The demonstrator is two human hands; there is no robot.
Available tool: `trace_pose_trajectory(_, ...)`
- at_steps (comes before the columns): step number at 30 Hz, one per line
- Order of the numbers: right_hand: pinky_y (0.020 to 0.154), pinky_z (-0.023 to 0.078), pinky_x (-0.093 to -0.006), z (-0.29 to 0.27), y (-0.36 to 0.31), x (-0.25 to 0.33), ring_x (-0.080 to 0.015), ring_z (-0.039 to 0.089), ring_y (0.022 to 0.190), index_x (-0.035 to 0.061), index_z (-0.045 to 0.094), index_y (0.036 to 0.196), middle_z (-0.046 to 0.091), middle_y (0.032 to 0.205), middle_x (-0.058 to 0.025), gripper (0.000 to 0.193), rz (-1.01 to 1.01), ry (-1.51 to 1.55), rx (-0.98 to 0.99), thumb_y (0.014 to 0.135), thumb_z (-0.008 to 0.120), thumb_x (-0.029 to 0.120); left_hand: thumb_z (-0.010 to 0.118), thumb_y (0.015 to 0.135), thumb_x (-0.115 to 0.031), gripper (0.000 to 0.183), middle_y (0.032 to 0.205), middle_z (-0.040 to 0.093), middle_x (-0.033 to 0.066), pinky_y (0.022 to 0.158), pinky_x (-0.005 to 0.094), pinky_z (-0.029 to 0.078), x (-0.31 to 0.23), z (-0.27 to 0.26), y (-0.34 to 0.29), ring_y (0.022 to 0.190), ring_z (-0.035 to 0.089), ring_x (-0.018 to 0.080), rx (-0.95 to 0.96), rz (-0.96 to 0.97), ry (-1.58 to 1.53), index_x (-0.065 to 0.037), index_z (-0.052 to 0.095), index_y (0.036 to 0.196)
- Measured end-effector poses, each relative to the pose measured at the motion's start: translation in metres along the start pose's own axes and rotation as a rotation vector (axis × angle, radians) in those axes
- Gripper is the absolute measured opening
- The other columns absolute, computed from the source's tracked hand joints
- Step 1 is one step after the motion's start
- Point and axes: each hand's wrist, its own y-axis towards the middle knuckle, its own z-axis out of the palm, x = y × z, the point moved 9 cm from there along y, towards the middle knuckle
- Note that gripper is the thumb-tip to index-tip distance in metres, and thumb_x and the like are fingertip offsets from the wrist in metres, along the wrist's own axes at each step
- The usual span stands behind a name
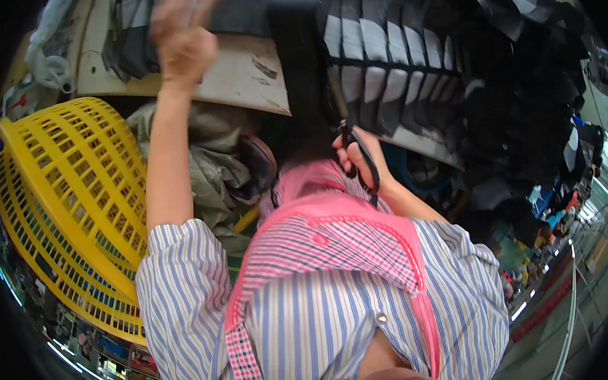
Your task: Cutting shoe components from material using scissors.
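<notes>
The black strip (297, 53) runs down over the front edge of the pale board (239, 69) and is lost in shadow above the person's pink-trimmed apron (300, 238). It looks broad, limp and light, likely soft cloth or thin foam, so it would probably sag unless pinched flat near its edge. The right hand (371, 160) is closed around the handles of the scissors (345, 126), blades pointing away from the body, beside the strip; these look stiff and somewhat heavier, best held by the loops, clear of the blades. The left hand (185, 45), raised over the board's left part, is blurred, its fingers partly curled; whether it grips anything cannot be told. Right of the strip, rows of black-and-grey pieces (372, 40) overlap; they seem thin and bendable, easiest to pick up singly by a free edge.
</notes>
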Motion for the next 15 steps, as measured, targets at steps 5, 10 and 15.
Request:
trace_pose_trajectory(5,0.061,0.043,-0.025,-0.067,0.002,0.028,-0.0117,0.052,0.065,0.0,0.047,0.084,0.055,0.07,-0.0059,0.038,-0.243,-0.388,-0.378,0.063,0.071,0.02,0.056,0.059,-0.009,0.077,0.137,0.018,0.0002,0.099,0.0447,0.015,-0.119,0.078,-0.063,0.127,0.013,0.0222,0.734,0.3,-0.345,-0.023,0.026,0.129)
trace_pose_trajectory(10,0.053,0.045,-0.0259,-0.03,0.056,0.025,-0.0163,0.055,0.064,-0.0021,0.047,0.088,0.055,0.074,-0.01,0.039,-0.109,-0.253,-0.214,0.059,0.07,0.01,0.054,0.053,-0.01,0.083,0.137,0.017,0.0018,0.099,0.0451,0.017,-0.119,0.086,-0.045,0.127,0.014,0.0211,0.796,0.337,-0.396,-0.019,0.023,0.131)
trace_pose_trajectory(15,0.047,0.043,-0.0249,0.007,0.059,0.078,-0.0151,0.054,0.067,-0.0015,0.05,0.098,0.054,0.076,-0.0063,0.044,-0.09,0.478,0.004,0.059,0.066,0.013,0.044,0.074,-0.01,0.044,0.128,0.036,0.0088,0.096,0.0406,0.023,-0.104,0.071,-0.031,0.121,0.029,0.0274,0.449,0.268,-0.442,-0.01,0.045,0.118)
